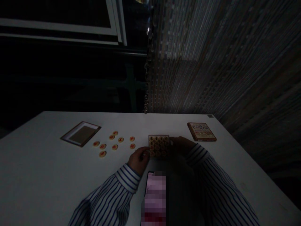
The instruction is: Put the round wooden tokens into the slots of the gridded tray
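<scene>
A small box filled with rows of round xiangqi pieces sits in front of me on the table. My left hand grips its left side with curled fingers. On the opposite side, my right hand is closed at the upper right edge, partly lost in shadow. Several loose xiangqi pieces with red characters lie scattered left of the box. The nearest of them, a single piece, is just beyond my left hand.
An open shallow lid or tray lies at the table's left. A printed flat box is at the right. Close to me, a phone with a lit, blurred screen rests on the white table. A string curtain hangs behind.
</scene>
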Demonstrator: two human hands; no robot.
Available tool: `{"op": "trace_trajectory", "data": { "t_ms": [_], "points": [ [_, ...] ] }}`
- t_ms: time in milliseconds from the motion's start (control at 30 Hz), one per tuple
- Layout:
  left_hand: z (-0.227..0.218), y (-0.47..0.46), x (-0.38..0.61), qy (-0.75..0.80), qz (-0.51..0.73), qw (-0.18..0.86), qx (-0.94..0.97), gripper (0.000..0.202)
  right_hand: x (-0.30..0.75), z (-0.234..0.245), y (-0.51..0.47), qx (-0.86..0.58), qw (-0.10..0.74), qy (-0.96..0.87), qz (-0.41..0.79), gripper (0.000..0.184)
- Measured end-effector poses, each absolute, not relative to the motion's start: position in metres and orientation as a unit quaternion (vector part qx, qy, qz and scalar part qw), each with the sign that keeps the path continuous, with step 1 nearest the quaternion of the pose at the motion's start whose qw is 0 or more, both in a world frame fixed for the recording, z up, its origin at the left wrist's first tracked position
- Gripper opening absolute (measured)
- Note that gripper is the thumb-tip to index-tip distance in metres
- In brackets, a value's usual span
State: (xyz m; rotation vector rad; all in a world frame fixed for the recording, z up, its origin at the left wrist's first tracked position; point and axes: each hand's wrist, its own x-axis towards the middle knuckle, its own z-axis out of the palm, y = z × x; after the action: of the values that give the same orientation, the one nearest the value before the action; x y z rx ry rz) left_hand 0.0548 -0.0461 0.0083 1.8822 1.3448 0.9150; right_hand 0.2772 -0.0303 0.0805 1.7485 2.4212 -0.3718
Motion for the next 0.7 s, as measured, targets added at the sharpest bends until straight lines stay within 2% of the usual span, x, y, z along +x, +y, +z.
{"op": "trace_trajectory", "data": {
  "t_ms": [700],
  "points": [
    [0.0051, -0.0455, 0.0553, 0.485, 0.38, 0.297, 0.73, 0.025, 0.2805, 0.0727, -0.0279, 0.579, 0.038, 0.8, -0.155, 0.043]
  ]
}}
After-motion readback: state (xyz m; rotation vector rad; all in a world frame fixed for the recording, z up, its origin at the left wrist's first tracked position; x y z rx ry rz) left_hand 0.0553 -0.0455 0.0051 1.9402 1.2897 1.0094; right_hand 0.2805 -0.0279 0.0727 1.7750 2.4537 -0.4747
